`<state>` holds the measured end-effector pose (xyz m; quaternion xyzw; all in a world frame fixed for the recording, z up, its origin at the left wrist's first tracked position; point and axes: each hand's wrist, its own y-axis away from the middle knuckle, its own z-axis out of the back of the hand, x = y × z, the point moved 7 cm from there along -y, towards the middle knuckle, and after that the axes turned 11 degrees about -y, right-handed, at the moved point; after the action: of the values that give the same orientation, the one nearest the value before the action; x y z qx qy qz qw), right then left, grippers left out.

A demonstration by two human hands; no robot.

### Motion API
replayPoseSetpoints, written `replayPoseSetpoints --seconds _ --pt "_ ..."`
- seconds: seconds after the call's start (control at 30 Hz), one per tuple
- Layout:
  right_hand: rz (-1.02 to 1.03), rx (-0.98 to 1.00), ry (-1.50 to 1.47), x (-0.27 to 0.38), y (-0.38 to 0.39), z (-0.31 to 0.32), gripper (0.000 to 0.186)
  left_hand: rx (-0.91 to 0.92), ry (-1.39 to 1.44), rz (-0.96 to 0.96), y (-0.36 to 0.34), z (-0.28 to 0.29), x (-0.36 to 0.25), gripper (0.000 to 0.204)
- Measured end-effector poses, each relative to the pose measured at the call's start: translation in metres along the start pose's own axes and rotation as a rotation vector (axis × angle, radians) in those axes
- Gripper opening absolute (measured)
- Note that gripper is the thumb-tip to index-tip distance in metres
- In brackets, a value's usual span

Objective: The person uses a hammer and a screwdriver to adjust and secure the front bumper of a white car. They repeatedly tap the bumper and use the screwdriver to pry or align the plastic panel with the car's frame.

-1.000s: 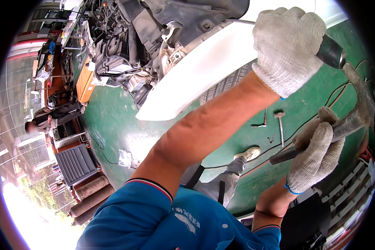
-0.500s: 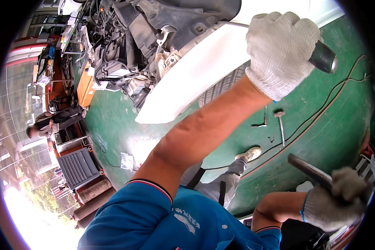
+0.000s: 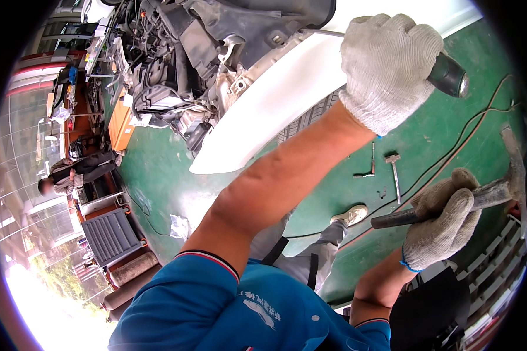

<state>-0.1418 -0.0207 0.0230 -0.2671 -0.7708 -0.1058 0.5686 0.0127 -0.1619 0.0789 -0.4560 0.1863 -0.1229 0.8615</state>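
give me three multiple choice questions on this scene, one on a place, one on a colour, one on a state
1. Where do the loose tools lie?
A. on the green floor
B. on the white fender
C. on the grey crate

2. What colour are the gloves on both hands?
A. black
B. off-white
C. orange

3. What is the right hand doing?
A. hanging open
B. resting flat on the floor
C. gripping a hammer

Answers:
1 A, they lie on the green floor between the two arms.
2 B, both knit gloves are off-white.
3 C, its fingers wrap the dark handle of the hammer, while the left hand grips a dark-handled tool at the white fender.
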Motion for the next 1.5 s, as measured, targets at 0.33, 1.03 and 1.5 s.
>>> replayPoseSetpoints --seconds 0.33,1.03,1.5 --pt "-0.061 0.036 0.04 -0.001 0.006 -0.011 0.042 0.031 -0.005 -0.075 0.002 -0.002 0.001 0.022" --pt "0.279 -0.049 -0.786 0.11 -0.026 0.091 0.03 -0.049 0.078 -0.126 0.005 0.002 0.005 0.021" --pt "-0.04 -0.15 -0.1 0.0 0.013 0.05 0.042 0.038 0.027 -0.319 0.025 -0.006 0.001 0.016"
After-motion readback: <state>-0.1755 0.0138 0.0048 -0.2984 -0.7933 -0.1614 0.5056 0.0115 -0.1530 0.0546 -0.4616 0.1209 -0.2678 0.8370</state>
